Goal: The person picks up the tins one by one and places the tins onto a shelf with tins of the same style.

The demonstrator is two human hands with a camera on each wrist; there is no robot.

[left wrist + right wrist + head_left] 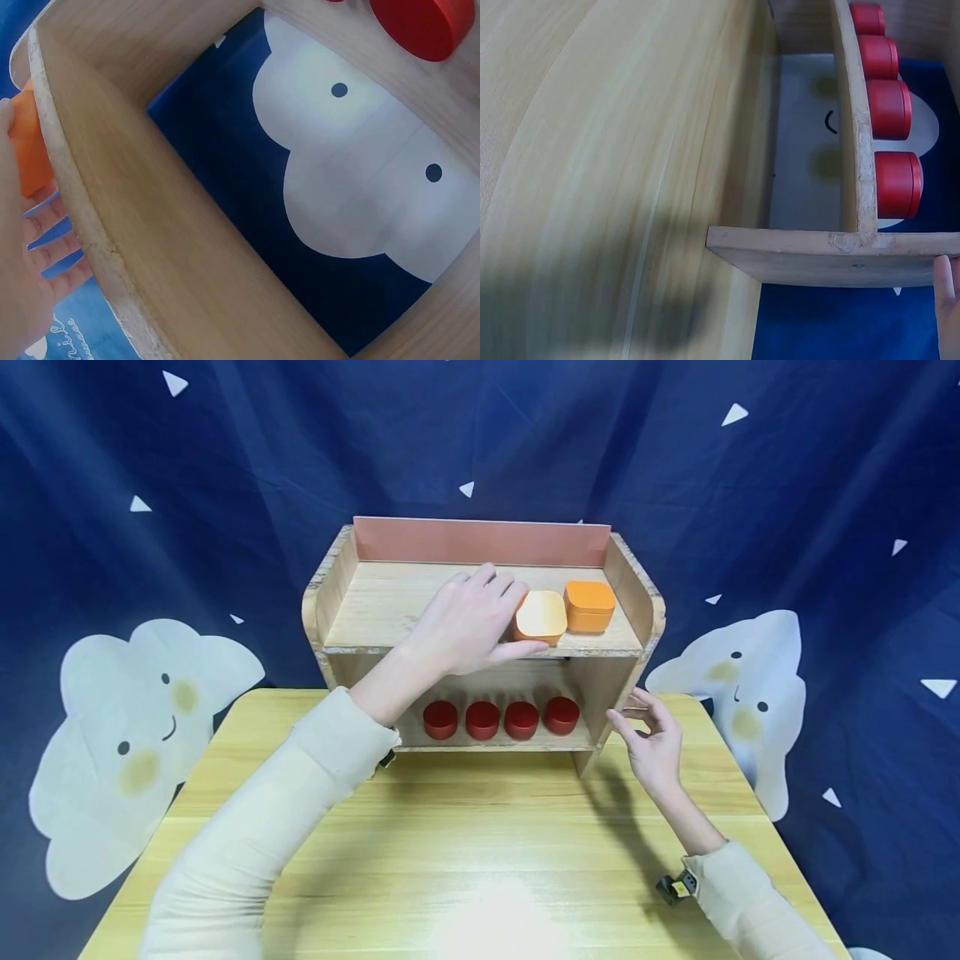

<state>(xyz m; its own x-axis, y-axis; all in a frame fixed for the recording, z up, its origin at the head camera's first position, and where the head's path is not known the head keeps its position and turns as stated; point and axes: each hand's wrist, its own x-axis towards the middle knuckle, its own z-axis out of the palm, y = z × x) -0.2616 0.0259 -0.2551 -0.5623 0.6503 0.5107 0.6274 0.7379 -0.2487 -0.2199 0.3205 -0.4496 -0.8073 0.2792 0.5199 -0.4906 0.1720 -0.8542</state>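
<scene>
On the upper board of a small wooden shelf (480, 651), my left hand (474, 618) grips a light-topped orange square tin (542, 617). Its thumb lies along the tin's front and the fingers are at its left and behind. Just to the right stands a second orange square tin (589, 607). In the left wrist view, part of an orange tin (31, 146) shows beside the fingers. My right hand (654, 745) is at the shelf's right side panel, its fingers loosely bent and a fingertip touching the panel's edge; in the right wrist view most of this hand is cut off.
Several round red tins (482, 720) stand in a row on the lower board. The shelf stands at the back of a wooden table (450, 835). Behind it hangs a dark blue cloth (480, 435) with white triangles and clouds.
</scene>
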